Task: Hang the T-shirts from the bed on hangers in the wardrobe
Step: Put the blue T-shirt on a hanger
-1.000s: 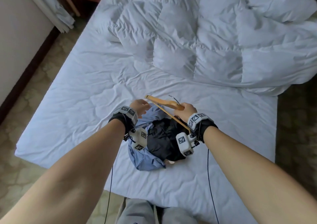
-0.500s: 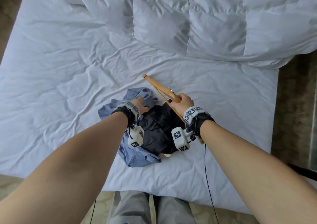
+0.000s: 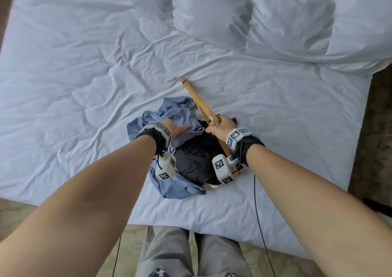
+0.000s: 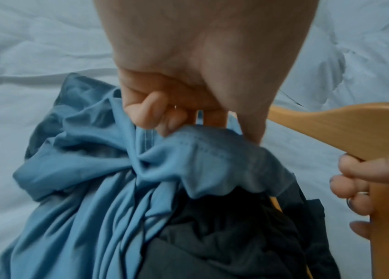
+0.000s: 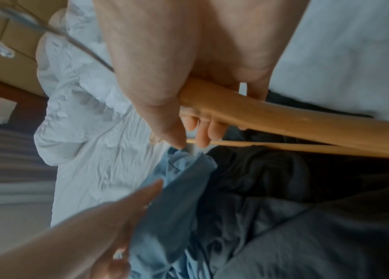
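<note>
A crumpled blue T-shirt [image 3: 169, 115] and a black T-shirt [image 3: 197, 158] lie heaped together on the white bed sheet [image 3: 84, 86]. My left hand [image 3: 177, 128] pinches the stitched hem of the blue T-shirt [image 4: 200, 149], fingers curled round the cloth. My right hand [image 3: 221, 126] grips a wooden hanger [image 3: 194, 94] by its middle, just right of the heap; its metal hook sticks up beside my thumb. In the right wrist view the hanger [image 5: 284, 117] crosses above the black T-shirt [image 5: 284, 188], and the blue T-shirt [image 5: 179, 188] lies to its left.
A rumpled white duvet [image 3: 275, 18] covers the far half of the bed. The bed's near edge [image 3: 212, 232] is against my legs, with patterned floor [image 3: 377, 128] along the right side. Cables hang from both wrists.
My head has moved closer over the bed. The left hand has come down onto the blue T-shirt and taken its hem. The right hand has lowered the hanger toward the heap.
</note>
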The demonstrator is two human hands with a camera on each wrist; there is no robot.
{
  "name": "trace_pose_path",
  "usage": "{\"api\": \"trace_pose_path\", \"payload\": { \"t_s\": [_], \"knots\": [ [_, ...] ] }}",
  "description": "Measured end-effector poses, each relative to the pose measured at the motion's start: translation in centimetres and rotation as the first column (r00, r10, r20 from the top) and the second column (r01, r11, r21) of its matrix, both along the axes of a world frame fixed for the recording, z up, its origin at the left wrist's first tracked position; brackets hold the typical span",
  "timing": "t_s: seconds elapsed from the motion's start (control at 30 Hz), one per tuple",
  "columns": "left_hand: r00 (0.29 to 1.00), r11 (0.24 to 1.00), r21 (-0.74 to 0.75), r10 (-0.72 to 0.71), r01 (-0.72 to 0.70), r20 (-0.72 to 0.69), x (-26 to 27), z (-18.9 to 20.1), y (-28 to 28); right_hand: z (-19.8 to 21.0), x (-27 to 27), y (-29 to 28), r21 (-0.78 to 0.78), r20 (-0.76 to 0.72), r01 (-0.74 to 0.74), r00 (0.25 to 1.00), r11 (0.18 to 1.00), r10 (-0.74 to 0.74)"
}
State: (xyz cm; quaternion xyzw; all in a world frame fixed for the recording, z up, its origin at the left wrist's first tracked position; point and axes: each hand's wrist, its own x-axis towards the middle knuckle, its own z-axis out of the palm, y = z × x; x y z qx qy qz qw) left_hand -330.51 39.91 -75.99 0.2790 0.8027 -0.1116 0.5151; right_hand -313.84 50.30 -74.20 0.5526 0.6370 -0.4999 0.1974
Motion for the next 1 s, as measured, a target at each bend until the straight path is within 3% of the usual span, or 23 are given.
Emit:
{"api": "trace_pose_path", "payload": {
  "t_s": [0.17, 0.3, 0.4, 0.5, 0.67, 0.83, 1.0],
  "knots": [
    [0.987, 0.994, 0.048, -0.108, 0.103, 0.122, -0.2, 0.7, 0.0, 0.1, 0.0, -0.3, -0.016, 0.021, -0.001, 1.0, 1.0, 0.002],
    [0.984, 0.964, 0.208, -0.178, 0.167, 0.033, -0.8, 1.6, -0.4, 0.8, -0.3, 0.0, -0.016, 0.022, -0.028, 0.999, 0.999, 0.029],
    [0.995, 0.945, 0.31, -0.094, 0.101, -0.037, -1.2, 3.1, 0.3, 1.6, -0.6, 0.3, -0.021, 0.006, -0.037, 0.999, 0.999, 0.037],
    [1.0, 0.928, 0.372, -0.021, 0.024, -0.013, -2.0, 5.2, 1.1, 2.9, -1.1, 0.5, -0.042, -0.013, -0.001, 1.0, 0.999, 0.001],
    [0.975, 0.896, 0.397, 0.144, -0.201, 0.167, -3.0, 9.5, 2.8, 6.6, -2.3, 0.7, -0.055, -0.138, 0.056, 0.989, 0.997, -0.063],
    [0.859, 0.792, 0.38, 0.331, -0.478, 0.39, -2.8, 14.6, 3.9, 11.5, -4.0, 0.7, -0.049, -0.3, 0.044, 0.952, 0.998, -0.057],
    [0.808, 0.701, 0.446, 0.33, -0.556, 0.489, -2.7, 20.5, 4.4, 17.1, -5.1, 1.0, 0.035, -0.38, 0.097, 0.922, 0.995, -0.076]
  ]
}}
